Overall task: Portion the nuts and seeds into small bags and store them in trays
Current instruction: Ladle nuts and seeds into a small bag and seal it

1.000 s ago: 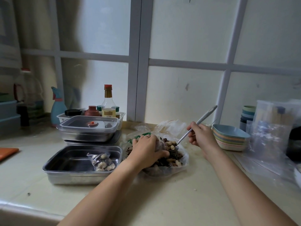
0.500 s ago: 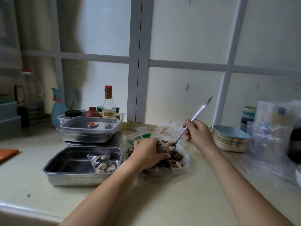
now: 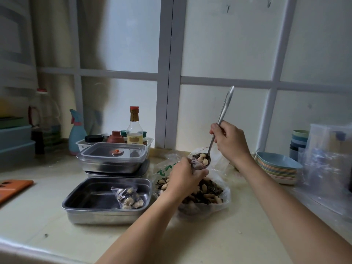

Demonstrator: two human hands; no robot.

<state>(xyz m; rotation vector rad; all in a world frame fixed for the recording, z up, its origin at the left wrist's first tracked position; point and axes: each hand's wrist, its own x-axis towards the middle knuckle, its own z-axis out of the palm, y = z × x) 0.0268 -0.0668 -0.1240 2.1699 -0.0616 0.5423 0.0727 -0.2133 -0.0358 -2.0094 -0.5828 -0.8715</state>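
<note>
Both forearms reach out from the front edge of the counter (image 3: 209, 235) toward its middle. The right hand (image 3: 232, 141) is raised above the left, wrist bent, its fingers (image 3: 219, 130) curled tight round the lower part of a long metal spoon (image 3: 222, 111). The handle slants up and away toward the window, and the bowl hangs below the hand, loaded with pale nuts and a few dark seeds.

The left hand (image 3: 184, 180) sits lower, knuckles up. Its fingers are closed round the neck of a small bag (image 3: 197, 166), and the bag's mouth is right against the bowl of the spoon. I cannot tell whether anything is tipping in.

Under both hands, in the middle of the counter, lies the big bag (image 3: 219, 199), open and spread flat, with a heap of nuts and seeds (image 3: 206, 189) in it.

Just to its left, nearer the front edge, stands an open tray (image 3: 85, 195). One filled bag (image 3: 130, 197) lies in its right-hand end. Behind that tray, toward the back edge, is a lidded tray (image 3: 112, 159). A stack of plates (image 3: 278, 168) sits near the back right of the counter.
</note>
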